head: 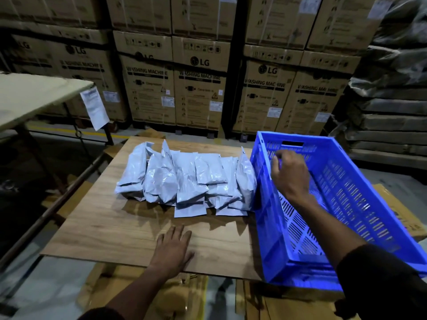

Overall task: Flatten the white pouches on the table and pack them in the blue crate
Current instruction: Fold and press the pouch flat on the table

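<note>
The person's right hand (290, 173) is seen from the back; its curled fingertips face away, so contact with the blue slatted plastic crate (360, 195) cannot be confirmed. The right forearm covers part of the crate floor. The crate's near right corner is cut off by the frame edge. The heap of white plastic pouches (184, 179) overlaps; lower pouches are largely covered and cannot be counted. The small print on the stacked brown cardboard cartons (198, 88) is blurred and unreadable. The hanging white printed sheet (94, 107) is illegible.
</note>
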{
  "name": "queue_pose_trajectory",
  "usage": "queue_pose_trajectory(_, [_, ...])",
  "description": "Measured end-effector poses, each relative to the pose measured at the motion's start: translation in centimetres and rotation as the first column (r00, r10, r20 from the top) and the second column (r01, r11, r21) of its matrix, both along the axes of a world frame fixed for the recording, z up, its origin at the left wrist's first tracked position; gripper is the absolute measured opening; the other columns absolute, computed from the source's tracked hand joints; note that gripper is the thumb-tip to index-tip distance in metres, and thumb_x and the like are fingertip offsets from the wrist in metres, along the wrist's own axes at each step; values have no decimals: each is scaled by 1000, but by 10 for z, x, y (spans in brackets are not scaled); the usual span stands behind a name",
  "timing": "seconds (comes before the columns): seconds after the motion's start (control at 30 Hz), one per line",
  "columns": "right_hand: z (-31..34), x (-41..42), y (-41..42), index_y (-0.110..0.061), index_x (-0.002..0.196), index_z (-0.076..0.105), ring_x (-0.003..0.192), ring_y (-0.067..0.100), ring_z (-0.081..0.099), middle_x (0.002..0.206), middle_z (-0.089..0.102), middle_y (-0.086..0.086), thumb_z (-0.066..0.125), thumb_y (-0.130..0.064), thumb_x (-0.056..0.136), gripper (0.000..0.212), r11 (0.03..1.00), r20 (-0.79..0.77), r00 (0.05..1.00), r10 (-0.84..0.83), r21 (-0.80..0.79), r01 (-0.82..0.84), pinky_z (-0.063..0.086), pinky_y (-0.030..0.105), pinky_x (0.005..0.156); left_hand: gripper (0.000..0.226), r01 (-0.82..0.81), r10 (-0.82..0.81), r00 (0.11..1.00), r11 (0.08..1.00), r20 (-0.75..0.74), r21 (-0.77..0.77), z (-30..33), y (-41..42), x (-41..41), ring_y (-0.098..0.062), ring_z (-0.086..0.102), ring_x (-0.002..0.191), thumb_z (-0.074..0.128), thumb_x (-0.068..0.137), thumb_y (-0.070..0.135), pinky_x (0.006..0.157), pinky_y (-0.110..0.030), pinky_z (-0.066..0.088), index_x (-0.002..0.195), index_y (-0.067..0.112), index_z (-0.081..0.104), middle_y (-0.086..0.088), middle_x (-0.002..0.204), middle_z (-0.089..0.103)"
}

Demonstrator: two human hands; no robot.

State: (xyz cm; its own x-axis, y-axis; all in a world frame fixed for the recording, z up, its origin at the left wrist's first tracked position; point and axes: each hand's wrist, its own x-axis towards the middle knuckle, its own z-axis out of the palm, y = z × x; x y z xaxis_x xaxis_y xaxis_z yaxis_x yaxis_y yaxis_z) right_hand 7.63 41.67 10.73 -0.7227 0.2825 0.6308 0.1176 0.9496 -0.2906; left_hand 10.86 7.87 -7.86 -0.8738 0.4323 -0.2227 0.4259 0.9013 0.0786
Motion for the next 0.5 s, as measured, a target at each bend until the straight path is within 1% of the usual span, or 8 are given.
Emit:
queue_pose_trajectory(0.07, [9,-14,-31,-7,96,66,85,38,59,90,65,18,58,-20,92,16,993,-10,995,97,64,-97,50,44,74,61,-22,22,1000,1000,15,-21,-3,-10,-5,-38,51,131,44,88,62,95,-58,47,135,24,53,-11,145,52])
queue_pose_trajectory(0.13, [7,-28,-63,-8,99,66,87,38,60,93,66,17,57,-22,92,18,976,53,977,207,59,-210,52,43,72,60,-56,55,998,998,-10,-33,-12,-20,-8,-39,50,132,49,88,61,95,-61,45,136,25,55,-11,149,50])
queue_pose_trajectory(0.2, [-6,-41,-93,-9,112,65,96,39,60,105,65,16,55,-25,95,26,962,192,945,265,11,-272,51,44,77,61,-95,93,995,994,-32,-50,-17,-33,-10,-40,49,133,48,89,63,91,-66,45,137,27,56,-9,152,48])
queue_pose_trajectory(0.27, [-24,-56,-116,-12,128,57,108,39,56,121,61,16,50,-33,98,37,966,389,890,237,2,-258,47,45,85,62,-136,137,991,987,4,-90,-21,-50,-11,-42,51,132,37,89,67,85,-72,45,136,32,55,-7,151,49])
queue_pose_trajectory(0.3, [-33,-61,-124,-14,136,50,115,40,53,130,56,16,47,-37,99,43,971,488,847,209,-1,-239,45,46,90,64,-145,149,988,984,29,-99,-16,-55,-9,-43,47,135,30,89,68,88,-73,43,139,34,50,-5,154,45])
queue_pose_trajectory(0.4, [-61,-78,-137,-28,154,22,141,48,26,161,22,11,38,-53,101,61,979,725,667,170,-51,-195,26,60,110,67,-112,117,992,988,39,-102,-7,-63,-11,-40,14,152,17,95,67,107,-70,26,156,39,22,0,169,10])
queue_pose_trajectory(0.47, [-73,-86,-140,-37,157,8,148,50,3,167,-2,1,31,-62,100,66,981,794,585,165,-73,-177,8,67,114,61,-103,109,992,989,59,-105,-2,-60,-12,-36,3,154,28,103,59,112,-67,22,158,38,13,1,170,-1])
queue_pose_trajectory(0.5, [-76,-92,-144,-39,157,6,148,50,-3,167,-7,0,28,-65,99,68,982,804,569,173,-97,-161,4,69,114,60,-101,108,992,989,66,-110,1,-59,-14,-36,2,154,32,104,56,112,-66,23,158,38,12,1,169,-2])
